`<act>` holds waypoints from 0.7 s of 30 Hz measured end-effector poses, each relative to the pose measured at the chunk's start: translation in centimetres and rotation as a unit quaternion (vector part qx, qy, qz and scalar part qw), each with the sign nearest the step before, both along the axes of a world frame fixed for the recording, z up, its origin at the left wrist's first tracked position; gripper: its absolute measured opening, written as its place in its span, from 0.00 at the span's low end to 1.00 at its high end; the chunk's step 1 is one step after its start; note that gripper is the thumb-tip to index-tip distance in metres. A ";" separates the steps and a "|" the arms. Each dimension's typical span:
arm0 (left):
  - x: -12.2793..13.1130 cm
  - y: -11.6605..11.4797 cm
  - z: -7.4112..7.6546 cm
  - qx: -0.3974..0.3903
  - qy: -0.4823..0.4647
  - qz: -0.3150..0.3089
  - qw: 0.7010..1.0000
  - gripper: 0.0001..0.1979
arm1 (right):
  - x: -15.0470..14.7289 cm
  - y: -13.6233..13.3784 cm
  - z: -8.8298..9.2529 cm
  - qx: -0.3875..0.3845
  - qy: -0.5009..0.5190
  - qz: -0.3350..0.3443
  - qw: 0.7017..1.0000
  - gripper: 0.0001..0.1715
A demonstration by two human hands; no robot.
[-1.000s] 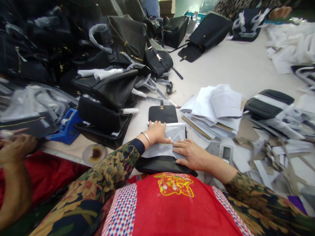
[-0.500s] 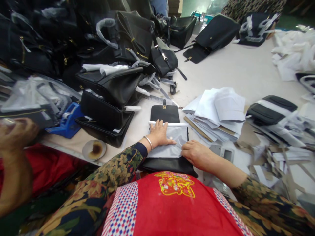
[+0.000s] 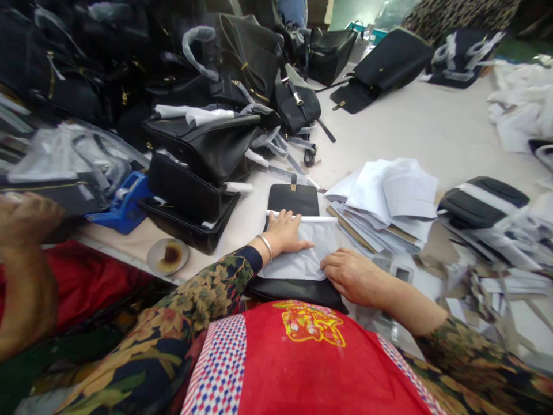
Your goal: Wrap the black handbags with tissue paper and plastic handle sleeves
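A black bag [image 3: 298, 290] lies in front of me, its flap [image 3: 294, 199] with a gold-coloured clasp folded out away from me. A thin white wrapping sheet [image 3: 285, 268] covers its middle, with a rolled white edge along the top. My left hand [image 3: 285, 232], a bracelet at the wrist, rests flat on the sheet near its upper left, thumb stretched to the right. At the sheet's right edge is my right hand [image 3: 345, 274], fingers curled and pressed together on the edge. Its fingertips are partly hidden.
Left are stacked black bags [image 3: 185, 190], a blue tape dispenser [image 3: 123, 202] and a small dish [image 3: 167, 257] with a brown sponge-like piece. White paper sheets [image 3: 384, 196] are piled on the right, beside a black wrapped bag [image 3: 484, 202] and scraps. A co-worker's hand [image 3: 30, 222] shows far left.
The view has shifted slightly, so the table's things sit a little further right. Both my hands keep nearly the same place on the sheet.
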State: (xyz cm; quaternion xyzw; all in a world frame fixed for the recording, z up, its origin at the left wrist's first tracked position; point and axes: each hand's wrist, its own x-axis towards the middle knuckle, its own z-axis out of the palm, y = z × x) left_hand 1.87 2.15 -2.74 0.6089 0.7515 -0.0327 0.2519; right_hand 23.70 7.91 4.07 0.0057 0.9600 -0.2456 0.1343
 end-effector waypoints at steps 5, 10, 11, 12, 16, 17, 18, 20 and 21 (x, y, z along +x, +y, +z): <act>0.5 -0.4 -0.7 0.016 0.010 -0.010 1.000 0.57 | -0.5 0.3 0.8 -0.027 -0.039 -0.011 0.999 0.14; 0.3 -0.9 -1.0 0.034 0.008 -0.014 0.999 0.53 | -3.9 1.5 -0.1 -0.016 0.061 -0.088 0.994 0.18; 0.3 -1.0 -1.0 0.036 0.008 -0.014 0.999 0.53 | -4.8 1.8 -0.9 0.007 0.081 -0.114 0.990 0.19; 0.2 -1.1 -0.9 0.038 0.007 -0.015 0.999 0.53 | -5.7 2.1 -1.8 0.035 0.088 -0.138 0.986 0.19; 0.0 -1.5 -0.8 0.041 -0.005 -0.018 0.999 0.54 | -7.9 3.1 -6.5 0.133 0.009 -0.205 0.970 0.24; -0.1 -1.6 -0.9 0.043 -0.007 -0.018 0.999 0.53 | -8.1 3.2 -7.4 0.143 -0.017 -0.214 0.966 0.26; -0.1 -1.6 -0.9 0.045 -0.009 -0.018 0.999 0.53 | -8.1 3.3 -8.2 0.148 -0.037 -0.221 0.963 0.27; -0.3 -1.8 -1.0 0.047 -0.012 -0.020 0.999 0.53 | -8.0 3.4 -9.3 0.146 -0.060 -0.231 0.960 0.29; -0.3 -1.8 -1.1 0.048 -0.013 -0.021 0.999 0.52 | -7.9 3.5 -9.5 0.142 -0.064 -0.236 0.959 0.29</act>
